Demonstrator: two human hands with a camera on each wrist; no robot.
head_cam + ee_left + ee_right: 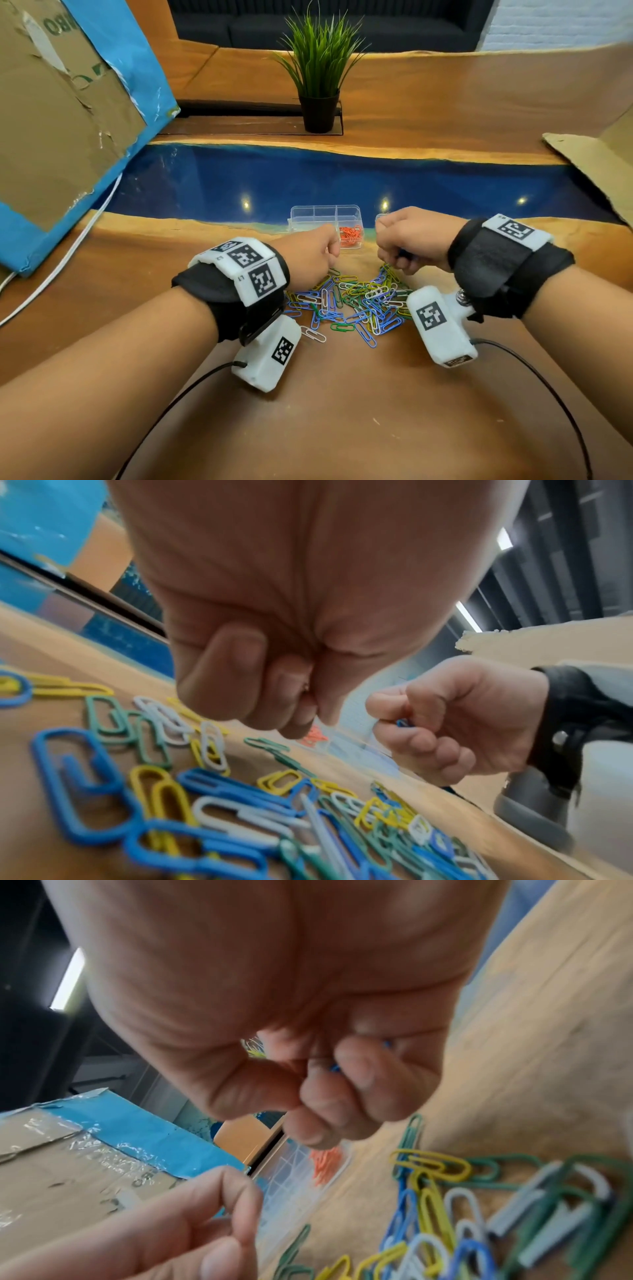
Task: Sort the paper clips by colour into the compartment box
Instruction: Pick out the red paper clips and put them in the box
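A clear compartment box (pixel 325 214) stands at the table's blue strip, with orange clips (pixel 351 235) in its near right compartment. A loose pile of paper clips (pixel 359 303) in blue, green, yellow and white lies between my wrists. My left hand (pixel 325 251) hovers over the pile's far left edge, just short of the box. Its fingers (pixel 294 718) are curled into a fist, and I see nothing in them. My right hand (pixel 394 253) hangs over the pile's far right edge, its fingers curled round blue paper clips (pixel 334 1068), of which only bits show.
A cardboard panel with blue tape (pixel 68 113) leans at the left, with a white cable (pixel 68 253) beside it. A potted plant (pixel 318 78) stands behind the blue strip. More cardboard (pixel 599 164) lies at the right. Black wrist-camera cables (pixel 534 373) trail toward me.
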